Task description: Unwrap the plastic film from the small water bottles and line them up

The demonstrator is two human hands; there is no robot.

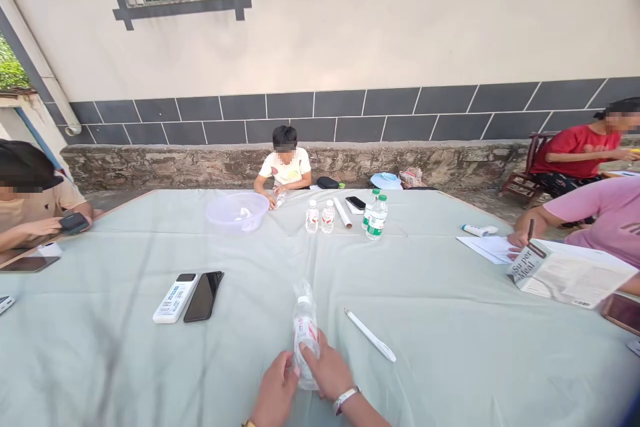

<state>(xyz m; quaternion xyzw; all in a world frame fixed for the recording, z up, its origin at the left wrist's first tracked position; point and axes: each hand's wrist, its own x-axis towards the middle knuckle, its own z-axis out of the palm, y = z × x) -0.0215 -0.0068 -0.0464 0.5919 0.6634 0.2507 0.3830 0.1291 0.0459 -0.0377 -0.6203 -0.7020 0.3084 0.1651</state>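
Observation:
A small clear water bottle (305,323) with a white cap and a red-and-white label lies at the near middle of the table, cap pointing away from me. Thin clear plastic film, like a bag (306,290), surrounds it and sticks out beyond the cap. My right hand (327,367) is closed around the bottle's right side, thumb on top. Against its lower left side, my left hand (278,383) has its fingers curled, pinching the plastic near the bottle's base. To the right of the bottle lies a white pen (370,335).
A power bank (175,298) and a black phone (203,296) lie left. Farther back stand a purple basin (237,212), two small bottles (320,217), green-capped bottles (377,219) and a roll (343,212). Several people sit around; one at right writes behind a box (570,273).

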